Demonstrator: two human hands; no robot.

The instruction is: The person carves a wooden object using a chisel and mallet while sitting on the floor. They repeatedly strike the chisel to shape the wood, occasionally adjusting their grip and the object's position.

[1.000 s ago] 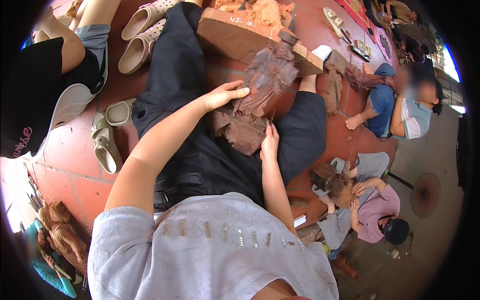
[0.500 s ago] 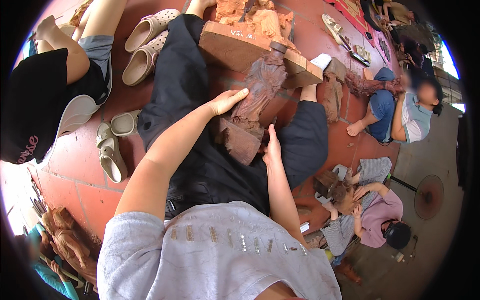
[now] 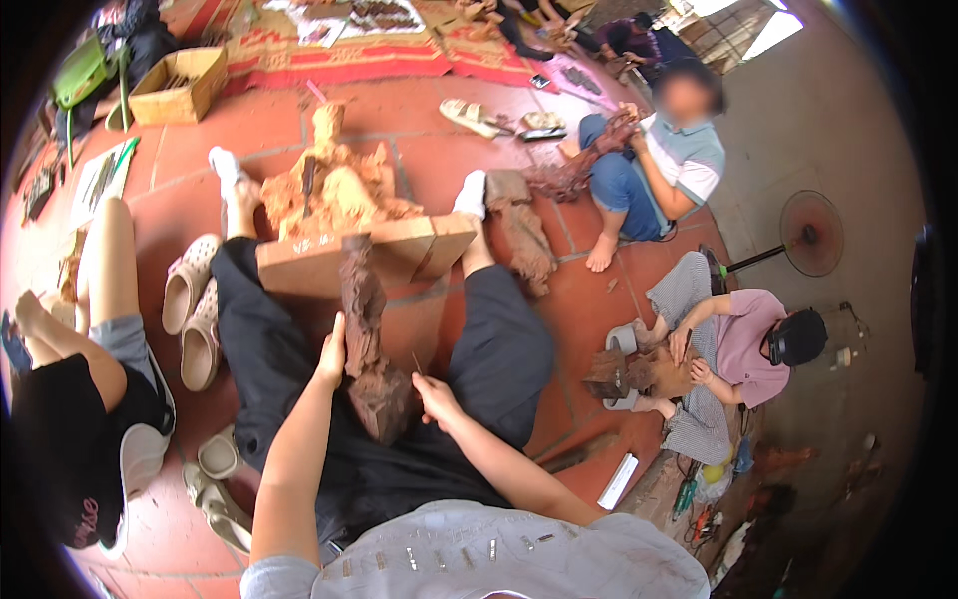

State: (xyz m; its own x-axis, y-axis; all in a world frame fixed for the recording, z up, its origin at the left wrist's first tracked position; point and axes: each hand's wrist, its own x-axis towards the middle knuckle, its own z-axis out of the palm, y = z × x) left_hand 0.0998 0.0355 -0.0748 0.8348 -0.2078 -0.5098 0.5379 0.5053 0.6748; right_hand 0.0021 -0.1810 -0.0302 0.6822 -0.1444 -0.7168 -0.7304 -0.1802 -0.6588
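Observation:
I sit on the floor with my legs in dark trousers (image 3: 499, 349) spread out. A long dark brown wood carving (image 3: 367, 339) stands between them, leaning against a wooden block (image 3: 399, 255). My left hand (image 3: 331, 354) grips the carving's left side. My right hand (image 3: 434, 394) holds a thin carving tool (image 3: 417, 363) with its tip at the carving's lower right. On top of the block stands a pale orange carved wooden piece (image 3: 334, 195).
Beige clogs (image 3: 195, 309) lie left of my leg, sandals (image 3: 215, 484) nearer. A person's bare legs (image 3: 100, 299) are at left. Two other people (image 3: 649, 160) (image 3: 728, 344) carve wood at right. A fan (image 3: 808, 235), a cardboard box (image 3: 180, 85) and patterned mats (image 3: 339, 50) lie farther off.
The view has tilted up and away, so the carving and block now sit lower in the middle. My hands stay on the carving, the right one lower on it with the tool.

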